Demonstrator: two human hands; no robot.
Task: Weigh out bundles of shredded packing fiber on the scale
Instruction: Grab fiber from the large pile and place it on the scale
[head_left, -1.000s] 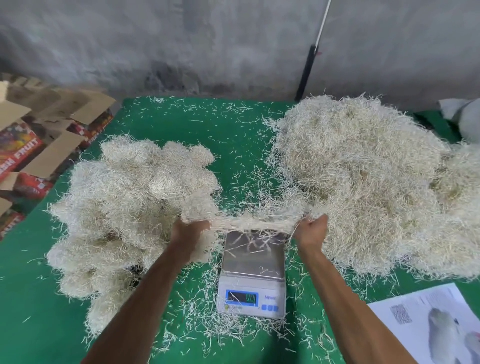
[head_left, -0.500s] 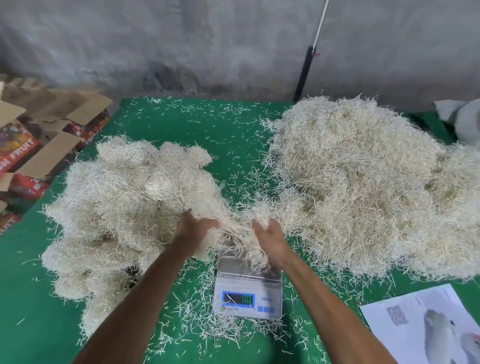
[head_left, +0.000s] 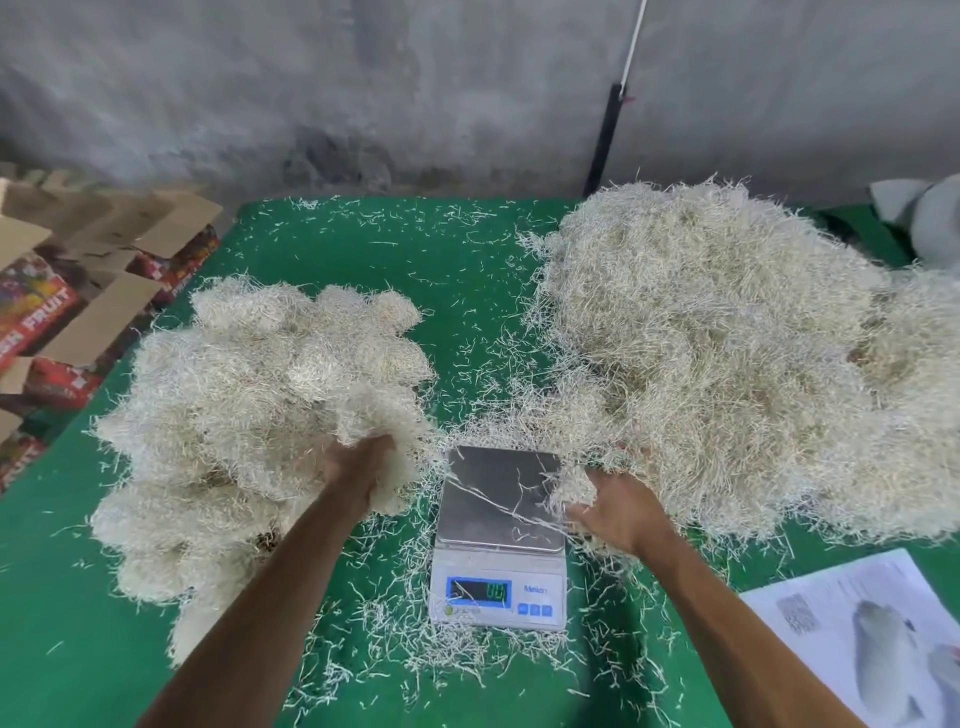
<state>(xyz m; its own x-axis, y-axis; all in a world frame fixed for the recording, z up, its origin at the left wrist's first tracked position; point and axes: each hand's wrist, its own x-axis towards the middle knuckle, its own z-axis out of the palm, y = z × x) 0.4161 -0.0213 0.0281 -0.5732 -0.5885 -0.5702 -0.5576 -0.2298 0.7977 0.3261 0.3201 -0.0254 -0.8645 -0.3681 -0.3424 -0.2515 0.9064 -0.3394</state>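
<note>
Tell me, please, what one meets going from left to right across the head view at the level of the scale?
Cardboard boxes → bundled fiber pile → left hand → scale → right hand → loose fiber heap → printed sheet.

The hands, which a second ago were stretching one strand of fiber between them above the scale (head_left: 500, 499) and then closing together over it, are now drawing apart. The left hand (head_left: 363, 470) is carrying its bundle (head_left: 384, 421) onto the left pile (head_left: 249, 395), leaving the pan almost bare. The right hand (head_left: 618, 512) is reaching into the edge of the right heap (head_left: 727, 364), its grip gathering a small tuft (head_left: 571, 491).
</note>
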